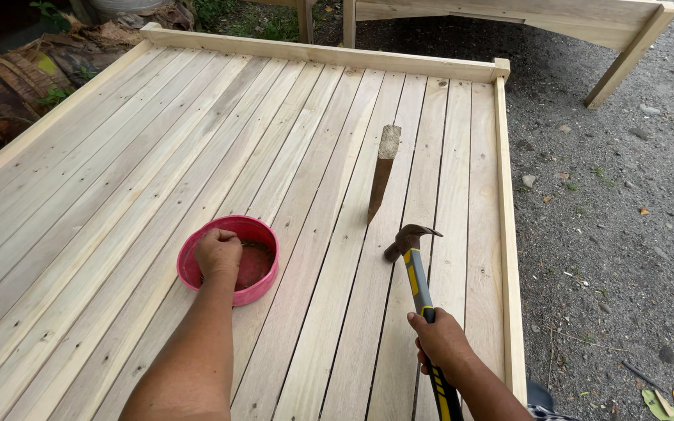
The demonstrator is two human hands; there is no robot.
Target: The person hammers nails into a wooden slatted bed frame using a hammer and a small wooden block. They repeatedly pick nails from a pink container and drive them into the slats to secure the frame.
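My left hand (218, 251) reaches down into a shallow pink bowl (259, 228) that sits on a pale slatted wooden platform (118, 179); its fingers are curled inside the bowl and what they touch is hidden. My right hand (440, 340) grips the yellow-and-black handle of a claw hammer (409, 243), whose head rests on or just above the slats to the right of the bowl. A short brown wooden wedge (383, 173) stands up between two slats just beyond the hammer head.
A raised wooden rail (511, 257) runs along the platform's right edge and another along the far edge. Gravel ground (618, 234) lies to the right. Another timber frame (626, 31) stands at the top right; logs (9, 86) lie at the far left.
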